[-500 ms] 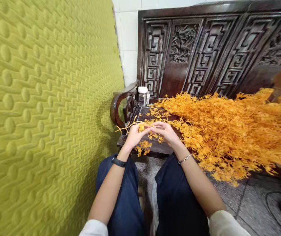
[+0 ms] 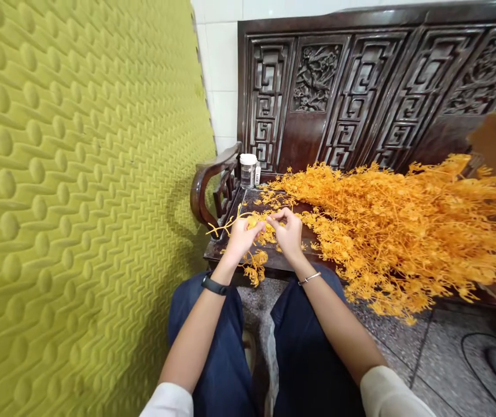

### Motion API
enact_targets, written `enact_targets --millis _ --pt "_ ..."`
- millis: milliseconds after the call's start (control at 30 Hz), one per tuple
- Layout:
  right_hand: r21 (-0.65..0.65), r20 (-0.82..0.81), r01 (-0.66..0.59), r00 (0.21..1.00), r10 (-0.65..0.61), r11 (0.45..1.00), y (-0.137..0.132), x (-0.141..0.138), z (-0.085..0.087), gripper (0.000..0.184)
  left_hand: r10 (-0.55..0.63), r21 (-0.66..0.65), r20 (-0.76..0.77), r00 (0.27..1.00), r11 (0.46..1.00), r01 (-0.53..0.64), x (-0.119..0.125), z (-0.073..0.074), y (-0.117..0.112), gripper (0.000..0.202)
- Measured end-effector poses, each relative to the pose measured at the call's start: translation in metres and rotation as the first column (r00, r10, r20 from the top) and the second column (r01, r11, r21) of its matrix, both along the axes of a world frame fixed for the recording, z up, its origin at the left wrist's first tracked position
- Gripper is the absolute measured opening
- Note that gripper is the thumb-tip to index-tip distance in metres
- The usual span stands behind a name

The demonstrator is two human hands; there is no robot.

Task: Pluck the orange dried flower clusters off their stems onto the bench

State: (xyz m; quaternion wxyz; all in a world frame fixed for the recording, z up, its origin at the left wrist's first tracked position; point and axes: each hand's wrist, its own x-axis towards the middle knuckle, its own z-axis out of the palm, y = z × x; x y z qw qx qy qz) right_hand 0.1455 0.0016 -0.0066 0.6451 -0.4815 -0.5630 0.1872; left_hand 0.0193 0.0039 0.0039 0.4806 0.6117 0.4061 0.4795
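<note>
My left hand [image 2: 242,237] is closed around a yellow artificial flower stem [image 2: 220,227], whose bare forked end sticks out to the left. A small bright yellow piece [image 2: 252,222] shows beside the left thumb. Close on the right, my right hand [image 2: 290,233] is pinched, thumb against forefinger; what lies between those fingertips is too small to make out. Below the left hand hangs an orange-yellow flower sprig [image 2: 255,269]. To the right, a big heap of orange artificial flowers [image 2: 386,231] covers much of the bench.
The dark carved wooden bench [image 2: 312,130] has a curved armrest [image 2: 199,194] on its left. A clear jar with a white lid [image 2: 248,171] stands in the corner beside a small white labelled item [image 2: 257,175]. A yellow-green padded wall [image 2: 91,174] rises at left. A cable [image 2: 469,359] lies on the floor.
My right hand has drawn slightly away from the left, its fingers now more bent and raised. The left hand keeps its hold on the stem. The view has shifted a little.
</note>
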Motion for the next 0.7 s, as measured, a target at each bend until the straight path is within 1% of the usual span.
enact_targets --millis 133,300,367,400,433,500,533,600,633,700 --pt "0.05 0.01 0.107 0.994 -0.108 0.993 -0.001 -0.006 0.002 0.014 0.011 -0.031 0.037 0.999 0.999 -0.01 0.004 0.002 0.003 0.027" --pt "0.062 -0.018 0.17 0.985 -0.169 0.983 0.005 -0.012 0.0 0.013 0.035 -0.027 0.049 0.998 0.999 -0.034 0.012 0.005 0.006 0.028" --pt "0.065 -0.038 0.199 0.98 -0.197 0.978 0.013 -0.004 -0.001 0.012 0.038 -0.032 0.046 0.998 0.999 -0.036 0.012 0.005 0.002 0.029" --pt "0.059 -0.075 0.237 0.97 -0.232 0.97 0.019 0.004 -0.001 0.012 0.018 -0.037 0.048 0.999 0.999 -0.016 0.009 0.004 -0.002 0.03" --pt "0.046 -0.133 0.284 0.952 -0.276 0.958 0.025 0.014 -0.002 0.013 -0.009 -0.045 0.051 0.999 0.999 0.011 0.006 0.003 -0.005 0.032" --pt "-0.016 -0.292 0.369 0.887 -0.357 0.929 0.036 0.038 -0.003 0.016 -0.057 -0.067 0.059 0.997 0.996 0.061 -0.004 0.0 -0.012 0.034" --pt "-0.03 -0.345 0.355 0.873 -0.343 0.934 0.041 0.048 -0.005 0.017 -0.042 -0.084 0.064 0.997 0.995 0.047 -0.009 -0.001 -0.015 0.034" --pt "-0.045 -0.357 0.252 0.9 -0.251 0.967 0.046 0.062 -0.008 0.02 0.013 -0.088 0.087 0.996 0.996 -0.005 -0.018 -0.002 -0.016 0.031" --pt "-0.046 -0.341 0.193 0.919 -0.197 0.98 0.046 0.064 -0.009 0.023 0.031 -0.079 0.11 0.993 0.997 -0.022 -0.02 -0.002 -0.016 0.03" --pt "-0.054 -0.303 0.108 0.945 -0.12 0.993 0.046 0.061 -0.009 0.027 0.018 -0.065 0.145 0.989 0.998 -0.009 -0.021 0.0 -0.015 0.028"
